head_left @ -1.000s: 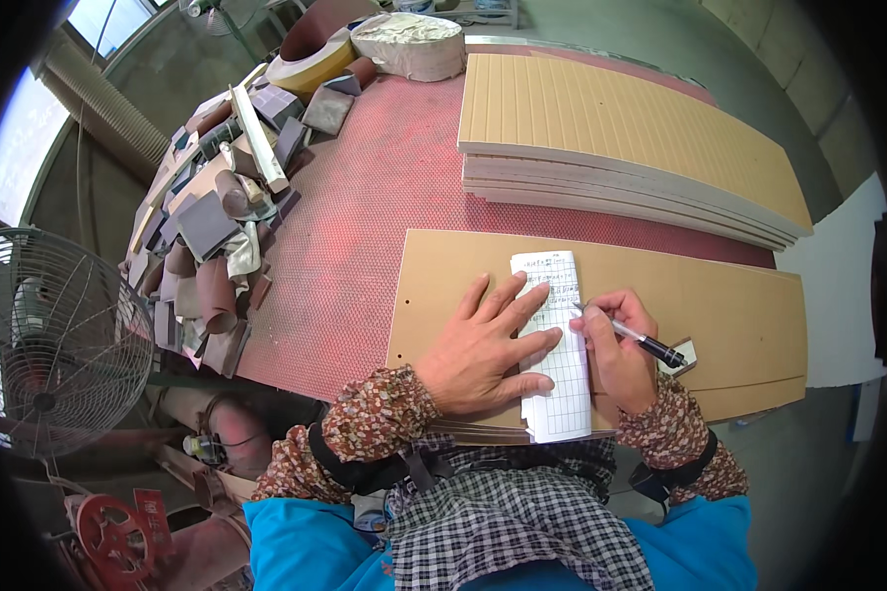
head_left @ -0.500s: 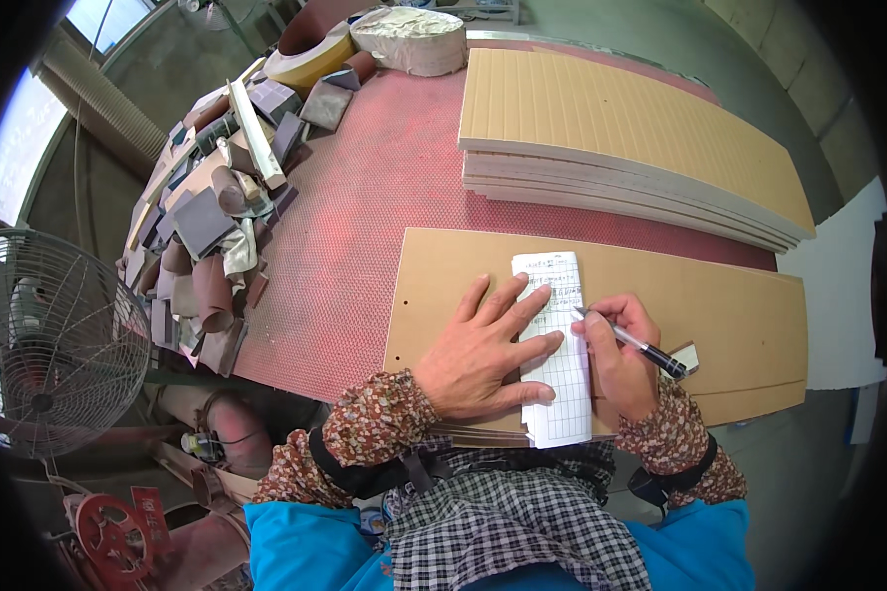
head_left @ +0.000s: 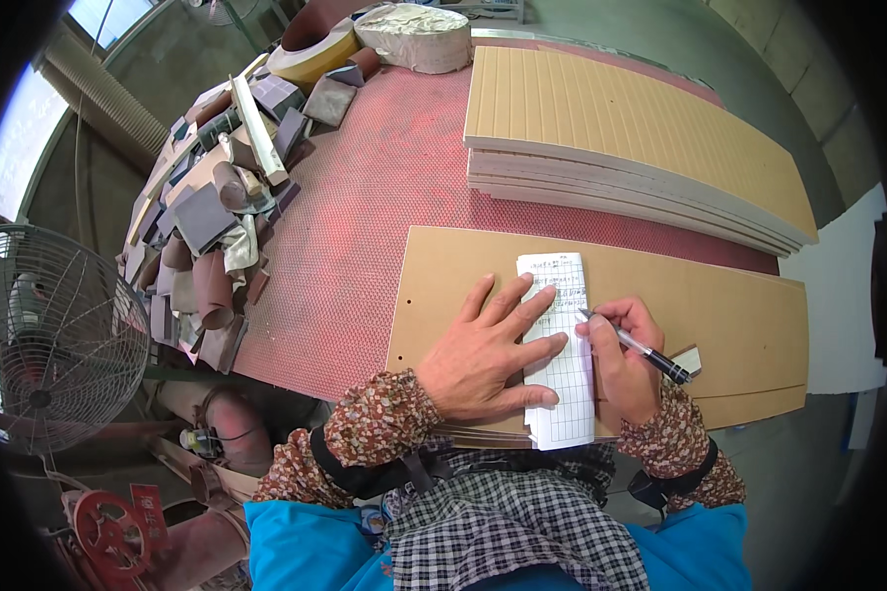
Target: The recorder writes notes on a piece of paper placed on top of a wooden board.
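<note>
Pinching a slim pen point(head_left: 652, 357); left fingers point(head_left: 532, 310) span gridded paper point(head_left: 574, 372).

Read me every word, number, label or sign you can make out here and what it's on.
Gridded paper under the left hand: handwriting toward its top, too small to read reliably.
Red sign, lower left: characters run down it; I won't copy them out.
Pen in the right hand: any marking is too small to read.

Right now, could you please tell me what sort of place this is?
Likely a manufacturing workshop, judging by the stacked grooved panels, heaped blocks and rolls, and caged fan.
</note>
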The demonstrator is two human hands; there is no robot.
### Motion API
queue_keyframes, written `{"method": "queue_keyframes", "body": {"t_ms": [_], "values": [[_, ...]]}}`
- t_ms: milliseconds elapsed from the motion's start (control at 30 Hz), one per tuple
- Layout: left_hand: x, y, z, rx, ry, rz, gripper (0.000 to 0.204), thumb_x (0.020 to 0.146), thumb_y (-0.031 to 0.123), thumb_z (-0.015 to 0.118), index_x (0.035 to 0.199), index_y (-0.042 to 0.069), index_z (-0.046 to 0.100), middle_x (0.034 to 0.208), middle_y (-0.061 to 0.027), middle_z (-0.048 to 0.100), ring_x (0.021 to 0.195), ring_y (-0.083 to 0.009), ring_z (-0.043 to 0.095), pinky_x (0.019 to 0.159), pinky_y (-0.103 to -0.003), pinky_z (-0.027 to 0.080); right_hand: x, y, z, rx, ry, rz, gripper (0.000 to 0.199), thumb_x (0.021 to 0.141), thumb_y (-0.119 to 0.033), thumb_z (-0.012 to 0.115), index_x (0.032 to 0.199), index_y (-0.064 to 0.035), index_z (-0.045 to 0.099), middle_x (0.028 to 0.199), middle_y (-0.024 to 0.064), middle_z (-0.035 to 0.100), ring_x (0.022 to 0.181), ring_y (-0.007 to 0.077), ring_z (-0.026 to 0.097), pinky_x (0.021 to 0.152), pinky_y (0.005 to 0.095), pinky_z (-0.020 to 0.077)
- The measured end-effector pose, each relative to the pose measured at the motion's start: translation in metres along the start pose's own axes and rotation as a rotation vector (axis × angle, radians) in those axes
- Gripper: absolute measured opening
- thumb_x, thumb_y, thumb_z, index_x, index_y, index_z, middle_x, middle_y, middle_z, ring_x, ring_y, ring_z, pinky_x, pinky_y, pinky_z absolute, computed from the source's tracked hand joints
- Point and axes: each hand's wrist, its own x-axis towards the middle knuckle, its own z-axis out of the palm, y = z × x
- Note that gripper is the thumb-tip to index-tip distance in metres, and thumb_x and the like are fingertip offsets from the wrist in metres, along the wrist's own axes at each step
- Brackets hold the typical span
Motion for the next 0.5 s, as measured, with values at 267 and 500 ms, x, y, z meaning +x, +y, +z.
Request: {"method": "queue_keyframes", "body": {"t_ms": [267, 500], "values": [[0.0002, 0.0002, -0.0003, -0.011, 0.006, 0.0, 0.067, 0.09, 0.068, 0.056, 0.133, 0.017, 0.061, 0.157, -0.0216, 0.035, 0.147, -0.0437, 0.026, 0.118, -0.064, 0.016, -0.0005, 0.001, 0.0018, 0.01, 0.013, -0.022, 0.014, 0.098, -0.009, 0.061, 0.104, 0.0029, 0.055, 0.095, 0.0082, 0.066, 0.087, 0.0107, 0.064, 0.076, 0.0254, 0.0527], [0.0, 0.0003, 0.0003, -0.013, 0.007, -0.002, 0.067, 0.09, 0.068, 0.055, 0.133, 0.017, 0.061, 0.157, -0.0217, 0.035, 0.147, -0.0436, 0.026, 0.118, -0.064, 0.015, -0.0005, 0.0002, 0.0032, 0.032, 0.041, -0.023, 0.014, 0.097, -0.008, 0.062, 0.103, 0.0037, 0.057, 0.093, 0.0088, 0.068, 0.086, 0.0108, 0.064, 0.076, 0.0257, 0.053]]}}
